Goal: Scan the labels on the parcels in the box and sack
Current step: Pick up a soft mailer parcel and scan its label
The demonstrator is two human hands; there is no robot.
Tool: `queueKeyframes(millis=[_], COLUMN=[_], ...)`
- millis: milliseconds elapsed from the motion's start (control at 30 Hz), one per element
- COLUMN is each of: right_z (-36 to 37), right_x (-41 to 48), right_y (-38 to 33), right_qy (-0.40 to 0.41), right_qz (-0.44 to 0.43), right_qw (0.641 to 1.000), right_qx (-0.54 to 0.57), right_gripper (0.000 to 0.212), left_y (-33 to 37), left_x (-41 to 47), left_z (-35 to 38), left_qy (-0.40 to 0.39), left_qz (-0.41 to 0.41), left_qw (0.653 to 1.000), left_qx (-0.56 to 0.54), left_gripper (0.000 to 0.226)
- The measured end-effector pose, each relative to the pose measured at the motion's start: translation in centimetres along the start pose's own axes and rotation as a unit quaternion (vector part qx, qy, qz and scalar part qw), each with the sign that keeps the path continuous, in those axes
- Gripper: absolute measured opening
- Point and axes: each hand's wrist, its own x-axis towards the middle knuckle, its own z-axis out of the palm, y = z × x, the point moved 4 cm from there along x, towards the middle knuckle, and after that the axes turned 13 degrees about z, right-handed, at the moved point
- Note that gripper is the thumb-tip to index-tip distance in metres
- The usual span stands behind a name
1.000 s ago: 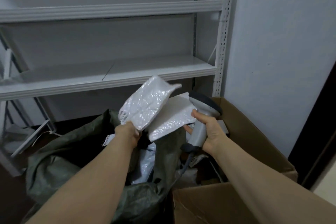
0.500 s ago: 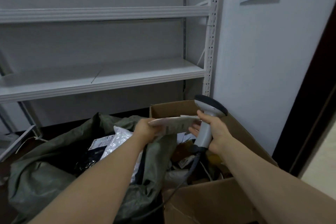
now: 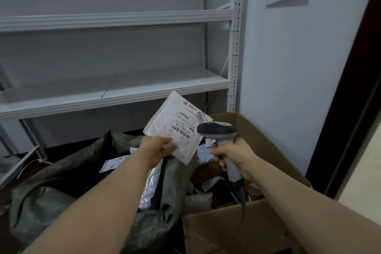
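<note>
The white padded parcel (image 3: 171, 123) is held up over the gap between the green sack (image 3: 51, 192) and the cardboard box (image 3: 259, 140). My left hand (image 3: 158, 149) pinches its near-left edge, thumb on top. Its label (image 3: 186, 125) faces me, and the long axis runs from near-left up to far-right. My right hand (image 3: 233, 156) is wrapped tight round the handle of the scanner (image 3: 216, 130), whose head sits just right of the barcode and overlaps the parcel's edge. As I judge it, the scan depends on swinging that head left onto the label; I cannot tell where its window points.
</note>
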Motion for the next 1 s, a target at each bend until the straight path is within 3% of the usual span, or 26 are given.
queueKeyframes(millis=[133,267,333,533,1000], right_z=[0.5,1.7,2.2,3.4,4.0], right_x=[-0.5,-1.4,-1.5,-1.6,-1.9], right_y=[-0.4,-1.1,-1.4,-1.9,-2.3], right_qy=[-0.035,-0.122,-0.139,-0.144,-0.128], right_qz=[0.01,0.06,0.07,0.073,0.067], right_qw=[0.999,0.986,0.982,0.982,0.987], right_qx=[0.04,0.092,0.112,0.099,0.072], right_gripper=[0.014,0.019,0.022,0.021,0.02], left_y=[0.0,-0.1,-0.3,-0.8,-0.6], left_x=[0.2,0.3,0.2,0.5,0.3], left_z=[-0.1,0.0,0.2,0.2,-0.9], left_qy=[0.011,0.042,0.052,0.095,0.109], left_qz=[0.013,0.031,0.041,0.051,0.042], left_qw=[0.998,0.99,0.985,0.979,0.982], left_qx=[-0.057,-0.131,-0.161,-0.173,-0.151], left_gripper=[0.021,0.016,0.028,0.045,0.05])
